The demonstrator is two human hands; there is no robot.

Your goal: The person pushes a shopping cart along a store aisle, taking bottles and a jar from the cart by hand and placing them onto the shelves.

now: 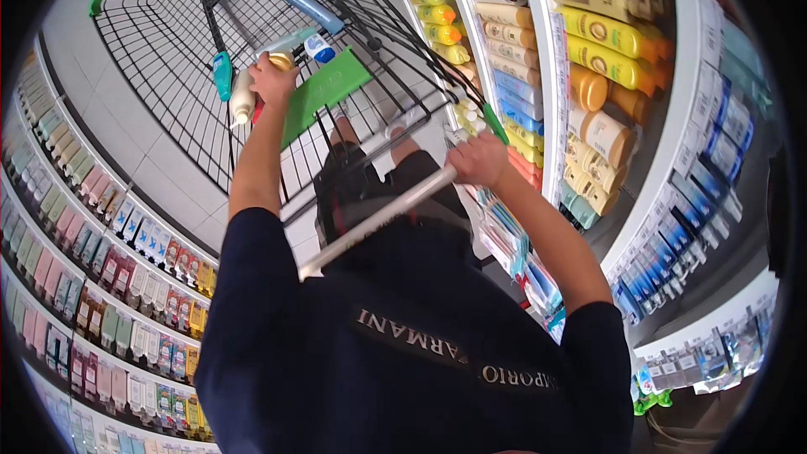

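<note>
My left hand reaches into the black wire shopping cart, its fingers round a container with a gold-yellow cap; much of that container is hidden. Beside this hand lies a cream bottle, with a teal tube to its left. A white and blue container, a pale green bottle and a blue cylindrical item lie further over in the cart. My right hand is closed on the right end of the pale cart handle.
Curved shelves with small boxed and bottled products run along the left. Shelves of bottles stand close on the right, with hanging packs further right. A green panel sits on the cart's near part. Tiled floor shows below.
</note>
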